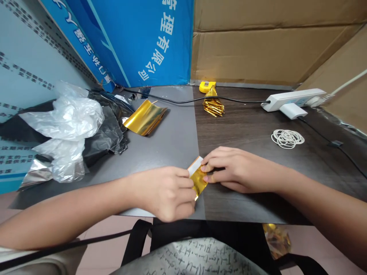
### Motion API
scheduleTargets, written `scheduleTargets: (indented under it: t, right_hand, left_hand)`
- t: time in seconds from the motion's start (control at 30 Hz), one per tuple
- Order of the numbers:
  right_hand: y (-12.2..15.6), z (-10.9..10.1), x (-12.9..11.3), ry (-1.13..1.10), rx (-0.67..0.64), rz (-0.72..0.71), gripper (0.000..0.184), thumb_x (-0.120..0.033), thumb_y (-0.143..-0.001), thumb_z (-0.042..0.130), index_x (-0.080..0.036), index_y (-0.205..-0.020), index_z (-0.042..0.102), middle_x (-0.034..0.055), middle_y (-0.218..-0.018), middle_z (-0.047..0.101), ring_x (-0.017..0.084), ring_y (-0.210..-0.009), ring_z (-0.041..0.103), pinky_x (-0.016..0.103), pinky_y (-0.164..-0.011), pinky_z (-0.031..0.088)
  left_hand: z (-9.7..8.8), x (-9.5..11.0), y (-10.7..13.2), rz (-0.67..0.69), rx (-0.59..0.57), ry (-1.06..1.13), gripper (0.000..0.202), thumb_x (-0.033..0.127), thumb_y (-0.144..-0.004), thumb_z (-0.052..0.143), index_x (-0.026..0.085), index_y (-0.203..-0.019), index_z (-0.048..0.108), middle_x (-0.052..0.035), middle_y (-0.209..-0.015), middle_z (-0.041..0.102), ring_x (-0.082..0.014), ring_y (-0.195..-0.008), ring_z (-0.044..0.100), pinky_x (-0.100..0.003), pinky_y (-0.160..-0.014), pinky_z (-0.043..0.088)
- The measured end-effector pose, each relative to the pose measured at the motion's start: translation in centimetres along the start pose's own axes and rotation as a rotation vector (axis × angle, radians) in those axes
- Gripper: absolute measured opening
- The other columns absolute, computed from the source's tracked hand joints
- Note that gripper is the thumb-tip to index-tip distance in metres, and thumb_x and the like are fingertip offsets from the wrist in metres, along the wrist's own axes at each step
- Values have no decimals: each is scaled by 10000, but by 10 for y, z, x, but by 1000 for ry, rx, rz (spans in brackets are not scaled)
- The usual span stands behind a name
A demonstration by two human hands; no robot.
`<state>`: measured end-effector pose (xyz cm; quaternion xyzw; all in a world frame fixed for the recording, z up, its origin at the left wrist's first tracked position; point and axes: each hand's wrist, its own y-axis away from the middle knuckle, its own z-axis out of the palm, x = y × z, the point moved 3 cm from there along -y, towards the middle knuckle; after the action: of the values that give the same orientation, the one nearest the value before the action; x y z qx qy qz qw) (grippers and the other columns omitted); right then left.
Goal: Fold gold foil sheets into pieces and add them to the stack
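Between my two hands is a small sheet of gold foil paper [199, 181], partly folded, with a white strip showing along its upper edge. My left hand [172, 193] is closed on its left side, fingers curled. My right hand [237, 170] pinches the right edge with thumb and fingertips, close to the table top. Farther back on the left lies a stack of gold foil sheets [146, 117]. A pile of folded gold foil pieces [213, 104] sits at the back, in front of a yellow tape measure [207, 86].
Crumpled clear plastic [77, 114] and black plastic bags [107, 131] lie at the left. A white power strip [295, 100] with a plugged-in adapter stands at the back right. Near it is a bundle of white rubber bands [287, 138]. A black cable [177, 102] crosses the back.
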<state>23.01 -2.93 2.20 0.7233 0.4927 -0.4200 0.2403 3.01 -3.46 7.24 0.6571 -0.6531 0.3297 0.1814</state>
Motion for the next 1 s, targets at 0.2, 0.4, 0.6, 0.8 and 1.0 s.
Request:
scheduleTargets:
  t: [0.2, 0.4, 0.6, 0.8, 1.0]
  right_hand:
    - [1, -7, 5, 112, -23, 125, 194, -280, -927, 561, -190, -971, 727, 87, -974, 679, 238, -944, 559, 392, -815, 420]
    - [-15, 9, -1, 166, 36, 168, 212, -205, -1003, 477, -172, -968, 684, 84, -924, 663, 222, -906, 530, 367, -796, 421]
    - [-22, 19, 1, -208, 111, 234, 201, -81, -915, 482, -176, -1029, 618, 79, -989, 603, 200, -965, 544, 363, -899, 462]
    - [-29, 31, 2, -182, 220, 337, 164, -258, -989, 521, -185, -843, 531, 44, -840, 567, 180, -816, 510, 348, -794, 435]
    - [-31, 31, 0, -135, 271, 392, 137, -173, -955, 503, -173, -832, 564, 63, -893, 550, 152, -770, 499, 295, -703, 427]
  left_hand:
    - [-1, -38, 16, -146, -84, -4, 368, 200, -1074, 364, 173, -886, 679, -76, -888, 701, -165, -887, 633, -308, -771, 464]
    - [12, -58, 24, -271, -66, 34, 384, 339, -1076, 358, 173, -871, 637, -73, -845, 633, -176, -779, 504, -316, -714, 398]
    - [19, -62, 27, -324, 33, 31, 390, 364, -1081, 328, 172, -863, 588, -52, -792, 603, -187, -757, 479, -317, -698, 380]
    - [24, -59, 26, -471, 59, -89, 340, 341, -1071, 366, 178, -869, 585, -38, -774, 604, -195, -728, 484, -323, -687, 370]
    - [19, -62, 27, -432, 14, -41, 369, 405, -1061, 382, 177, -859, 591, -39, -802, 600, -191, -738, 480, -326, -696, 354]
